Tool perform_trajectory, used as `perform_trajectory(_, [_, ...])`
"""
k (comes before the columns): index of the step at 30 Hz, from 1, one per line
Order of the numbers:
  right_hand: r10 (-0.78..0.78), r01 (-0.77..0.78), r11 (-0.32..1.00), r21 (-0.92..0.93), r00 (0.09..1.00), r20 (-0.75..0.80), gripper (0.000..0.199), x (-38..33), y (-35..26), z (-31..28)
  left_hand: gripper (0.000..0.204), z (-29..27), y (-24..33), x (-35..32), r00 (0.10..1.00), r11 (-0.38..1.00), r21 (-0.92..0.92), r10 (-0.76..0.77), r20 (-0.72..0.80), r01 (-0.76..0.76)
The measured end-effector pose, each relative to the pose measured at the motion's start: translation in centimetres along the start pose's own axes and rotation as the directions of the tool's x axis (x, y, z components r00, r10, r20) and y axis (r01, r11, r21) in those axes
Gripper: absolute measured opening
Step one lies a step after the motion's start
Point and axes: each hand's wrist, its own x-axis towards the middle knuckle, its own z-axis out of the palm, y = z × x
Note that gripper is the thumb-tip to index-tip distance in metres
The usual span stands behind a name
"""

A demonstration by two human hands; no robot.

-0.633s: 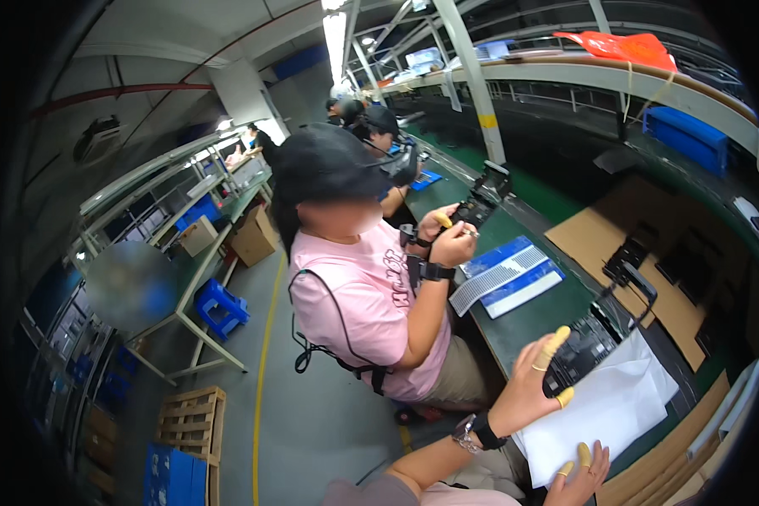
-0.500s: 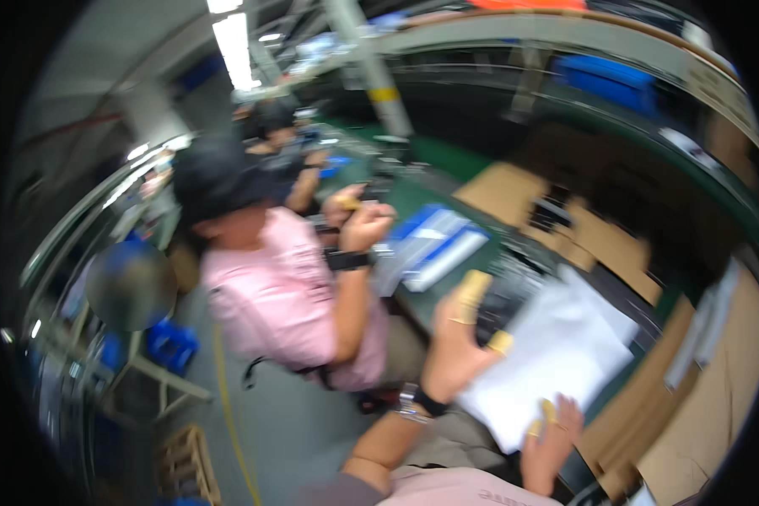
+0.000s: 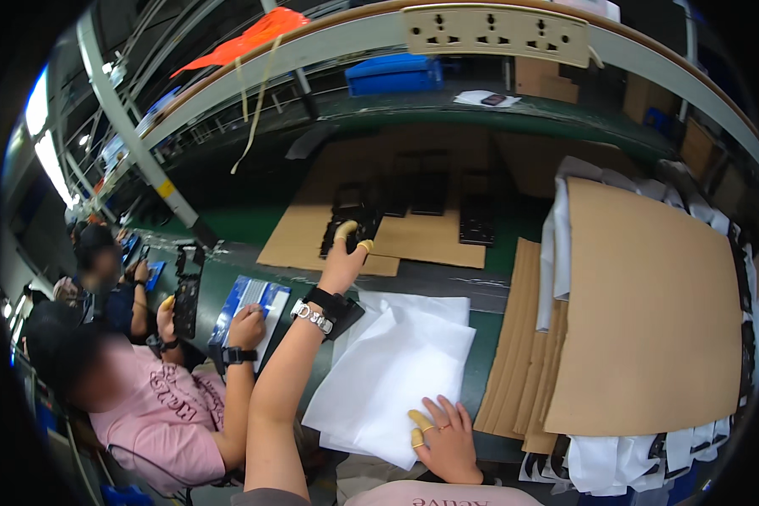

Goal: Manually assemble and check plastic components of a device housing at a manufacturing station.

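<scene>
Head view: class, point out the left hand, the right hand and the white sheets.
left hand (image 3: 343, 260), head view, back of hand
right hand (image 3: 447, 443), head view, back of hand
white sheets (image 3: 401, 363), head view, middle of top sheet

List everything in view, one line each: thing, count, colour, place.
Black flat parts: several, black, on brown cardboard at the back of the bench.
Cardboard mat: one, brown, under the black parts.
White sheets: a loose pile, white, near bench edge.
Cardboard sheets: a stack, brown, right side, white sheets showing beneath.
Blue bin: one, blue, upper shelf.
Socket strip: one, beige, on the overhead rail.
Orange cloth: one, orange, on the rail.
Co-worker: one, pink shirt, seated at left, holding a black part.
Left hand: yellow fingertip covers, reaching onto a black part; wristwatch on the wrist.
Right hand: yellow fingertip covers, flat on the white sheets.
</scene>
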Motion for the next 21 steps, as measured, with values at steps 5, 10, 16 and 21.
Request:
perform_trajectory(5, [0.016,-0.016,1.000,0.002,0.999,0.039,0.030,-0.1,0.0,0.1,0.050,2.2,-2.4,-0.4,0.998,0.937,0.347,-0.047,0.038,0.030])
perform_trajectory(10, [0.018,-0.018,1.000,0.002,0.999,0.042,0.028,0.1,-0.2,-0.1,0.059,1.2,-4.9,0.3,0.991,0.890,0.445,-0.128,0.031,0.101])
perform_trajectory(16, [0.033,-0.033,0.999,-0.005,0.999,0.037,0.030,0.3,0.5,-0.3,0.062,2.7,-6.2,4.9,0.951,0.742,0.595,-0.254,-0.176,0.308])
perform_trajectory(21, [0.025,-0.026,0.999,0.024,1.000,0.012,0.032,1.1,0.4,0.5,0.071,2.5,-7.8,8.6,0.976,0.611,0.762,-0.153,-0.152,0.214])
